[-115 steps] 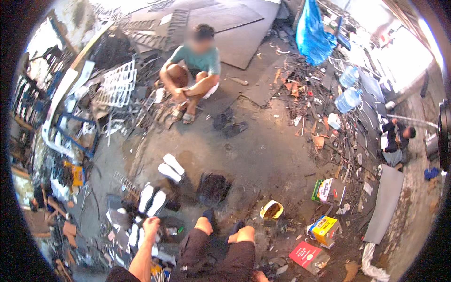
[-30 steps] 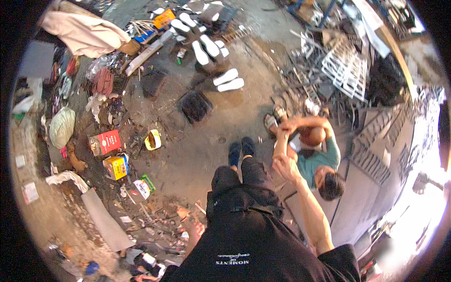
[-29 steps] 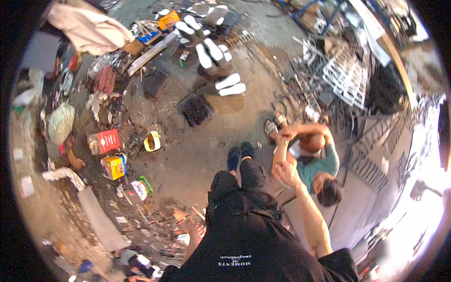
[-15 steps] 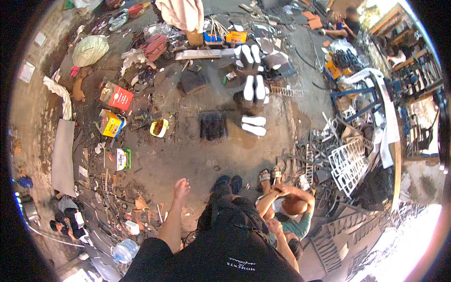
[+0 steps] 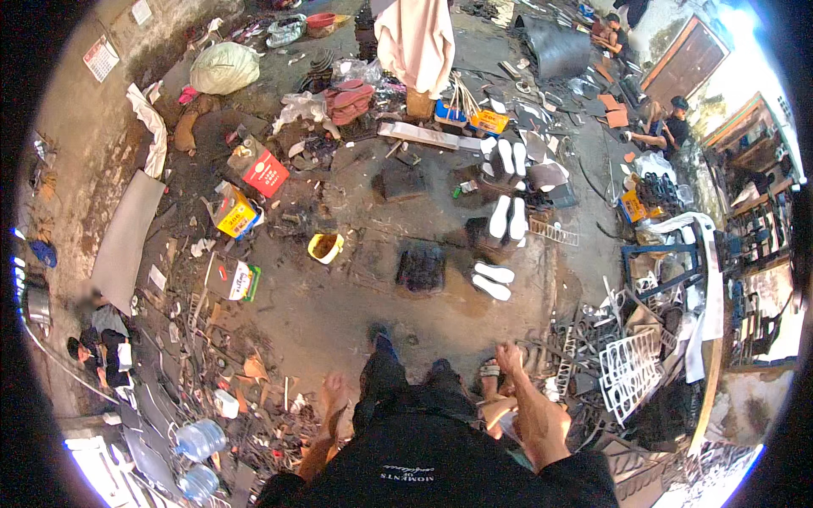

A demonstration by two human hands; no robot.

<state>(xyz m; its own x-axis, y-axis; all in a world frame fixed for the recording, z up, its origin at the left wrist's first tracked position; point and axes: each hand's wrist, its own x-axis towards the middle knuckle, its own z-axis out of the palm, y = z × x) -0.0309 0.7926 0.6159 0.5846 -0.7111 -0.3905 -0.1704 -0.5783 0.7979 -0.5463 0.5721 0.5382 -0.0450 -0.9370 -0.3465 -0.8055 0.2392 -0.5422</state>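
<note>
"2 hands hang low, and their owner has just swung round. Did you see?"

"I did. The squatting co-worker (image 5: 497, 411) was straight ahead a moment ago. Now little more than a leg and a sandal (image 5: 489, 370) shows, close by the right hand (image 5: 511, 360)."

"And the white soles (image 5: 494, 272)?"

"Ahead now, off to the right. I make out 3 pairs clearly, in a row leading away over the floor (image 5: 339, 313). The nearest pair lies beside the black pad (image 5: 421, 268)."

"Is the right hand gripping anything?"

"Nothing I can see. The fingers look loosely bent, but how wide they stand I can't tell. It has come forward, too."

"The left hand (image 5: 334, 391)?"

"Dropped back from being held out over the floor. It's blurred, so I can't tell if it's wide or narrow, and I see nothing in it. Scraps (image 5: 254, 367) lie near it."

"So what does the turn amount to?"

"It puts the soles and the pad in front, yet well apart from either hand. The yellow tub (image 5: 340, 243) sits left of the pad, and 3 boxes (image 5: 265, 173) lie farther left."

"1 shoe (image 5: 383, 337) is ahead of the other. Mid-step, I'd judge."
</note>
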